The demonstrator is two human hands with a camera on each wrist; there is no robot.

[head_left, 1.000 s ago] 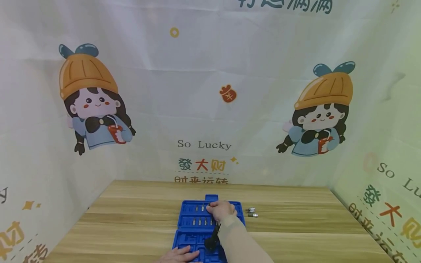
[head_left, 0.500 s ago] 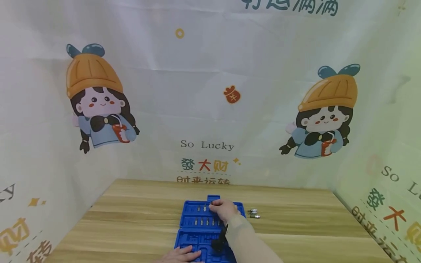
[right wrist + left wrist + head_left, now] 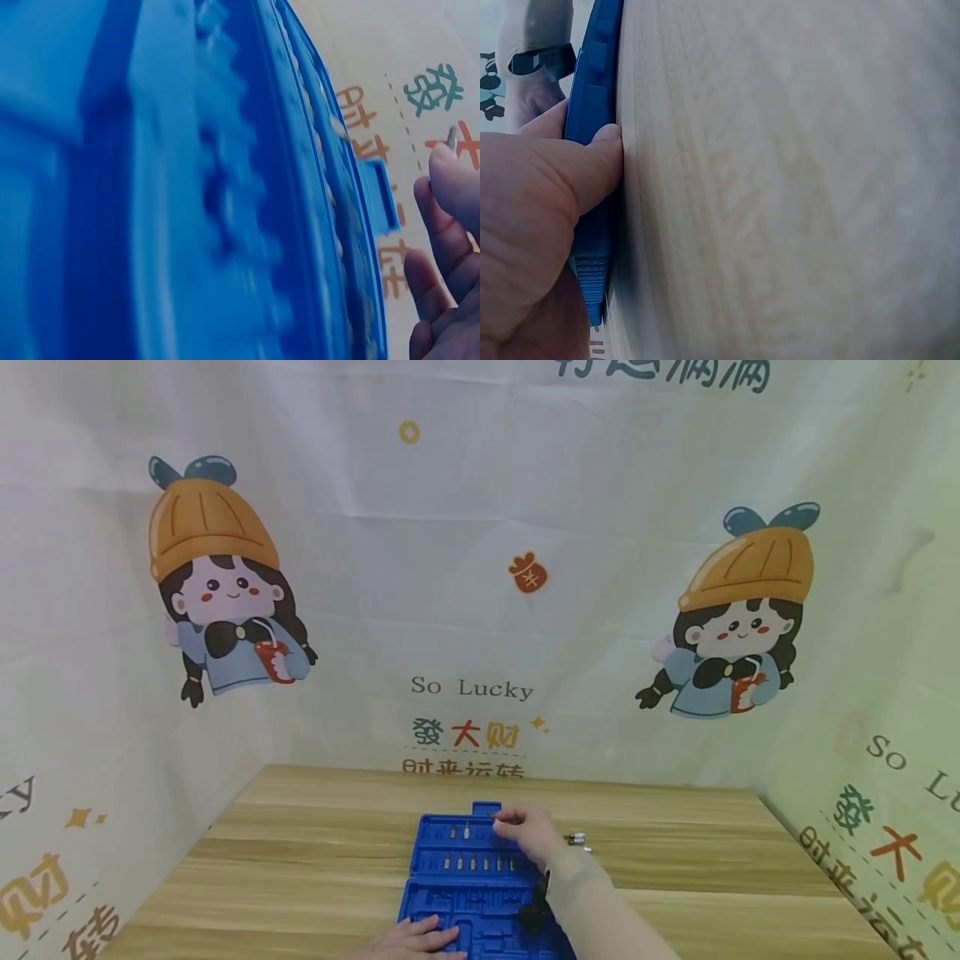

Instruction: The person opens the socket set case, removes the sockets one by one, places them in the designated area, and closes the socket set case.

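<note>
An open blue plastic case (image 3: 442, 895) lies on the wooden table, its compartments facing up. My left hand (image 3: 420, 937) rests on its near left part with the fingers fairly straight; in the left wrist view the thumb (image 3: 600, 161) presses the case's side. Above the far right part of the case, my right hand (image 3: 531, 833) pinches a small metal bit (image 3: 452, 136) between thumb and forefinger. Only the bit's tip shows. Several bits (image 3: 472, 862) stand in the middle row of the case, and two bits (image 3: 467, 832) stand in the far row.
A few small silver metal pieces (image 3: 576, 838) lie on the table right of the case, partly behind my right wrist. A latch tab (image 3: 487, 807) sticks out at the case's far edge. A printed cloth (image 3: 360, 568) hangs behind and at both sides.
My right hand has moved right and slightly up, away from the far row, with the bit pinched. More of the middle row shows now. My left hand has stayed on the case.
</note>
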